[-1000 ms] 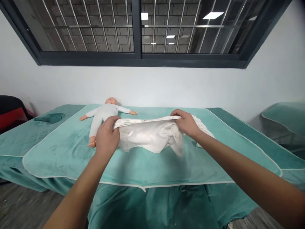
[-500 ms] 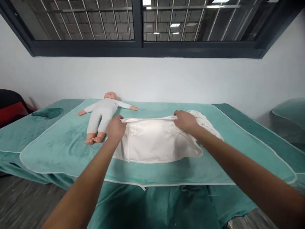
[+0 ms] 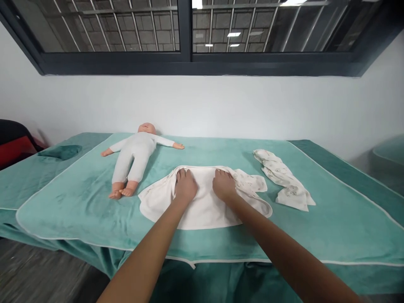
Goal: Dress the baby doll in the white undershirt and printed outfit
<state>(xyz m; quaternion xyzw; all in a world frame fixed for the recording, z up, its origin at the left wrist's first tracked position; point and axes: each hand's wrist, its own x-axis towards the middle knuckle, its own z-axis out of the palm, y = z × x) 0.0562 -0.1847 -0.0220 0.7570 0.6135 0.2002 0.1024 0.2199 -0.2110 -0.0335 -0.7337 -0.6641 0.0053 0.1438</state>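
Observation:
A white baby shirt (image 3: 202,214) lies spread on the green mat, its plain side up, with a printed sleeve (image 3: 252,183) showing at its right. My left hand (image 3: 187,185) rests near the shirt's upper edge, fingers curled into the cloth. A short gap to the right, my right hand (image 3: 224,184) also has its fingers bent onto the fabric by that edge. The fingertips of both are partly hidden. Left of the shirt, a baby doll (image 3: 134,153) in a white bodysuit is on its back, arms spread.
A crumpled printed white garment (image 3: 285,181) lies on the right of the green mat (image 3: 78,202). Behind the bed stands a white wall (image 3: 202,105) below a dark-framed window (image 3: 186,63). A red and black object (image 3: 15,145) is at the far left.
Both hands came closer together and lower, and the shirt they held stretched up now lies on the mat. The printed garment at the right shows fully.

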